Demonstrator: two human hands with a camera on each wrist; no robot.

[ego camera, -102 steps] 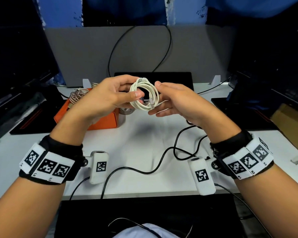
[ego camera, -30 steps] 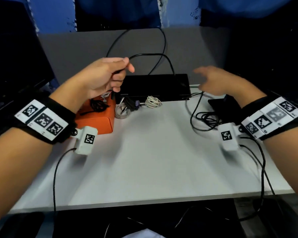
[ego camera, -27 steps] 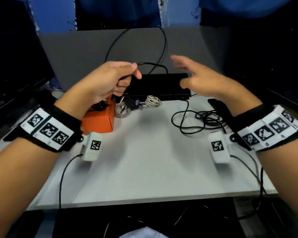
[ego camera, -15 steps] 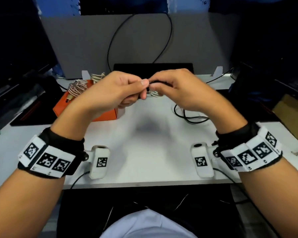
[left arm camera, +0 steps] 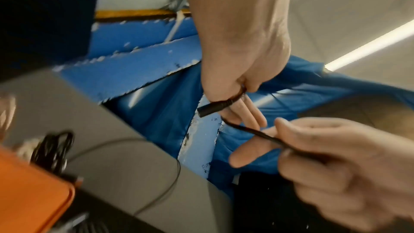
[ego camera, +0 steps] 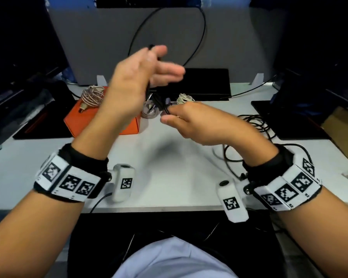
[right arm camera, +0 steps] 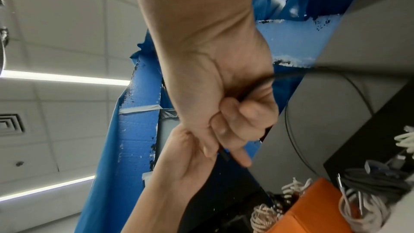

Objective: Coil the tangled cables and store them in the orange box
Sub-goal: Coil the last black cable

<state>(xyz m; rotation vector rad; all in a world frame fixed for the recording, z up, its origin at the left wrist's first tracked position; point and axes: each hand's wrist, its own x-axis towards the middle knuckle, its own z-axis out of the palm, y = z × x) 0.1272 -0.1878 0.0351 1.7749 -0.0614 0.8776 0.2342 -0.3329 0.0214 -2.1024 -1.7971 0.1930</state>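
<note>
A thin black cable (left arm camera: 257, 133) runs between my two hands above the white table (ego camera: 169, 177). My left hand (ego camera: 159, 65) is raised with its fingers straight, and its thumb pinches the cable just behind the plug (left arm camera: 215, 108). Lower and to the right, my right hand (ego camera: 169, 113) pinches the same cable (ego camera: 166, 109) between thumb and curled fingers (right arm camera: 226, 121). The rest of the cable lies in a loose heap (ego camera: 255, 121) at the right. The orange box (ego camera: 100, 121) stands at the left behind my left arm, with a braided coil (ego camera: 92, 95) on it.
A white coiled cable (ego camera: 184, 98) and a pale coil (ego camera: 149, 112) lie by the black flat device (ego camera: 205, 83) at the back. A grey partition (ego camera: 229, 41) with a hanging black wire closes the rear. Dark monitors flank both sides.
Half a second ago both hands pinched the cable close together at mid-height. My left hand has since risen with its fingers spread, and my right hand has dropped, drawing a stretch of cable between them.
</note>
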